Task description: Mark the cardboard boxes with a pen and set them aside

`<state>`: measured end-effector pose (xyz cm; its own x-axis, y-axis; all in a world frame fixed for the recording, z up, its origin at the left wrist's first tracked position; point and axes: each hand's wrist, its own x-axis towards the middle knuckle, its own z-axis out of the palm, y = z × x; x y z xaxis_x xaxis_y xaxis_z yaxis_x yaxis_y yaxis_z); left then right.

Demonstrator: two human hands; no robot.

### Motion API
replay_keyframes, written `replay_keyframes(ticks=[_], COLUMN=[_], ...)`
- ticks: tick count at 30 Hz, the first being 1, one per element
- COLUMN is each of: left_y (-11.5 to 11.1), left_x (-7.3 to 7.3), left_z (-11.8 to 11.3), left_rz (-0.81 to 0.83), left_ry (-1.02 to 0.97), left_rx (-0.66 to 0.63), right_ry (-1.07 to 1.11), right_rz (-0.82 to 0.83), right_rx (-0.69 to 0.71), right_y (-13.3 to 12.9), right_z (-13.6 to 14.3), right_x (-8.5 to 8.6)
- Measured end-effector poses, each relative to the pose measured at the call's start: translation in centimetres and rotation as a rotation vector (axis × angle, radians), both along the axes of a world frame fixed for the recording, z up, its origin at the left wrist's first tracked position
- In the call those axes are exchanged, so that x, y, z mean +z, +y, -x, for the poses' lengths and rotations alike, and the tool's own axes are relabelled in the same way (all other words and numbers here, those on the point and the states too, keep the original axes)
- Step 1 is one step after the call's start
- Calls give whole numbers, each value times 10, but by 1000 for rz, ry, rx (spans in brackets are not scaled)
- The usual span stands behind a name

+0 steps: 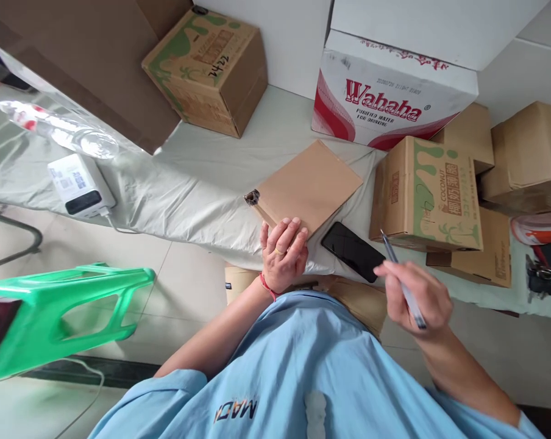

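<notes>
Just left of the black rectangular phone (354, 251), the flat brown cardboard pad (314, 186) looks light, stiff — best edge-held; the left hand (283, 255) curls fingers there, grip unclear — the right hand (419, 297) pinches a slim grey pen (389, 249).

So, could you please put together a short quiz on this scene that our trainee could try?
1. Open question: What is the right hand holding?
2. True or false: The left hand is touching the brown pad.
3. Multiple choice: Which of these lies next to the brown pad, on its right-hand side?
a) the bottle
b) the phone
c) the stool

Key:
1. A pen.
2. True.
3. b, the phone.
</notes>
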<state>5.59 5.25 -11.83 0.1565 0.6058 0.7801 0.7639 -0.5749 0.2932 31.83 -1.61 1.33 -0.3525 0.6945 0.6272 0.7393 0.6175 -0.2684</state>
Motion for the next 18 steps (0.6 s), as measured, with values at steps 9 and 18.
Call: replay_keyframes(ticks=[9,18], left_y=[1,1], left_x=[-7,3], left_z=[4,8], left_rz=[83,91], left_ry=[-57,0], left_rx=[-4,-22], right_ry=[-543,-818], right_rz=[151,942], right_rx=[-499,-800], right_y=[-105,-24], right_z=[-72,-75], right_x=[-6,-17])
